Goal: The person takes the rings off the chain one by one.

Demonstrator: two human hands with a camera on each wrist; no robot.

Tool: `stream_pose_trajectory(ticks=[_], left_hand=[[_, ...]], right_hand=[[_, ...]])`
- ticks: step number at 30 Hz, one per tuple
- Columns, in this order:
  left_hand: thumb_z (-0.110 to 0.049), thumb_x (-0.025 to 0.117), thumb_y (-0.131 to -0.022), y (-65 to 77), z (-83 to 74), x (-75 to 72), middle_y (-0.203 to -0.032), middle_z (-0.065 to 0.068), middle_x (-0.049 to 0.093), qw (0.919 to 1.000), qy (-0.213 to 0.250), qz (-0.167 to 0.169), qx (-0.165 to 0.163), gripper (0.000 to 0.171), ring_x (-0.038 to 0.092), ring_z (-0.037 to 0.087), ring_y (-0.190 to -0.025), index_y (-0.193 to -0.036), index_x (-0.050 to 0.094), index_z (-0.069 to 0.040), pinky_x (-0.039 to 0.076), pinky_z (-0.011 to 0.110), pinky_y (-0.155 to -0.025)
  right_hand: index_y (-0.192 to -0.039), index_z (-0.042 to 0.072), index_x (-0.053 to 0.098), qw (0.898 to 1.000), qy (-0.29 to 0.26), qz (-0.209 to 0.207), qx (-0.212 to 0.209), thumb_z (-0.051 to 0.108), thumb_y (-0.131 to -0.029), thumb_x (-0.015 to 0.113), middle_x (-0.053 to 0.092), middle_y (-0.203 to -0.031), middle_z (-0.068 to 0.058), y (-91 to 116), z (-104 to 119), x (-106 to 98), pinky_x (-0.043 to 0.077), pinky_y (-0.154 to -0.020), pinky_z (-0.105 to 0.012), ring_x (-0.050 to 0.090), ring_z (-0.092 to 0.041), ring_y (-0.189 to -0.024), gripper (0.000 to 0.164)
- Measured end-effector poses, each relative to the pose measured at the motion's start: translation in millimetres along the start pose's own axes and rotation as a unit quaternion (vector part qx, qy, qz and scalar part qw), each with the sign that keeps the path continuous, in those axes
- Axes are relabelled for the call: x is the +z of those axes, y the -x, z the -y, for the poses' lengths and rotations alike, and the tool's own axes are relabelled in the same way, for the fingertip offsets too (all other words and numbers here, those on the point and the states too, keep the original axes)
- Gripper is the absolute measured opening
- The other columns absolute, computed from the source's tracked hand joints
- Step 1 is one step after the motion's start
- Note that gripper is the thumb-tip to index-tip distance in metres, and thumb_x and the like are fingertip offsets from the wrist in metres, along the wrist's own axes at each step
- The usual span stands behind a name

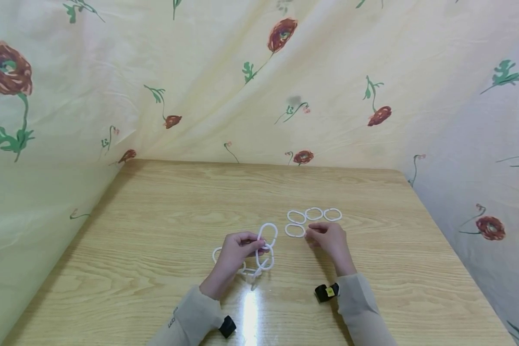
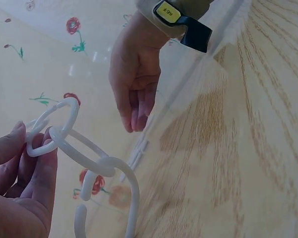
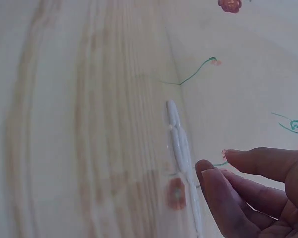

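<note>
Pinched between my left thumb and fingers is a white plastic chain link; the left hand (image 1: 235, 251) is just above the table, left of the loose links. Other joined links (image 2: 77, 154) hang from it, and part of this chain lies on the table below, partly hidden behind the hand. One link (image 2: 134, 198) in the left wrist view shows a gap in its loop. My right hand (image 1: 332, 240) is beside the nearest loose white link (image 1: 295, 236), its fingers loosely bent and nothing between them. In the right wrist view, thumb and fingertips stand apart near the row of links (image 3: 180, 146).
Several loose white oval links (image 1: 300, 223) lie flat in a cluster beyond the right hand. The wood-grain table (image 1: 190, 202) is bordered at the back and sides by a flowered cloth (image 1: 207, 86). Both wrists wear a dark camera band (image 1: 324, 293).
</note>
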State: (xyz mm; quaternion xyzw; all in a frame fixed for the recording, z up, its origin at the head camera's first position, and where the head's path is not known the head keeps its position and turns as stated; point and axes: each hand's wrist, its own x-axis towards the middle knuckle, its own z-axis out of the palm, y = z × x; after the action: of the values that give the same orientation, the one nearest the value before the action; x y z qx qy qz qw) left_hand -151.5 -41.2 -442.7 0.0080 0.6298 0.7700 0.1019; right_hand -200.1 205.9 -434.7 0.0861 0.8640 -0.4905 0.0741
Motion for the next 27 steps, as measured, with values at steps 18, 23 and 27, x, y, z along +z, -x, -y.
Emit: stream_pose_trajectory(ticks=[18, 23, 27], left_hand=[[0.002, 0.065, -0.089, 1.4, -1.6, -0.3, -0.093, 0.022, 0.073, 0.9997, -0.019, 0.015, -0.003, 0.023, 0.072, 0.010, -0.074, -0.102, 0.060, 0.021, 0.061, 0.025, -0.075], [0.002, 0.065, -0.089, 1.6, -1.3, -0.2, -0.094, 0.023, 0.073, 0.9996, -0.022, 0.015, -0.005, 0.023, 0.072, 0.010, -0.074, -0.102, 0.060, 0.021, 0.062, 0.026, -0.075], [0.002, 0.065, -0.089, 1.2, -1.0, -0.2, -0.094, 0.022, 0.073, 0.9995, -0.026, 0.014, -0.005, 0.023, 0.071, 0.008, -0.073, -0.102, 0.061, 0.020, 0.062, 0.027, -0.076]], right_hand=[[-0.118, -0.008, 0.064, 0.994, -0.080, 0.035, -0.061, 0.009, -0.091, 0.067, 0.071, -0.109, -0.023, 8, 15, 8, 0.062, -0.076, -0.031, 0.072, -0.016, -0.088, 0.032], [-0.117, -0.010, 0.064, 0.990, -0.104, 0.056, -0.082, 0.006, -0.090, 0.067, 0.070, -0.109, -0.025, 9, 16, 15, 0.062, -0.076, -0.031, 0.071, -0.006, -0.082, 0.032], [-0.115, -0.011, 0.064, 0.985, -0.128, 0.064, -0.097, 0.005, -0.090, 0.067, 0.071, -0.107, -0.023, 12, 18, 20, 0.062, -0.075, -0.032, 0.070, -0.002, -0.079, 0.030]])
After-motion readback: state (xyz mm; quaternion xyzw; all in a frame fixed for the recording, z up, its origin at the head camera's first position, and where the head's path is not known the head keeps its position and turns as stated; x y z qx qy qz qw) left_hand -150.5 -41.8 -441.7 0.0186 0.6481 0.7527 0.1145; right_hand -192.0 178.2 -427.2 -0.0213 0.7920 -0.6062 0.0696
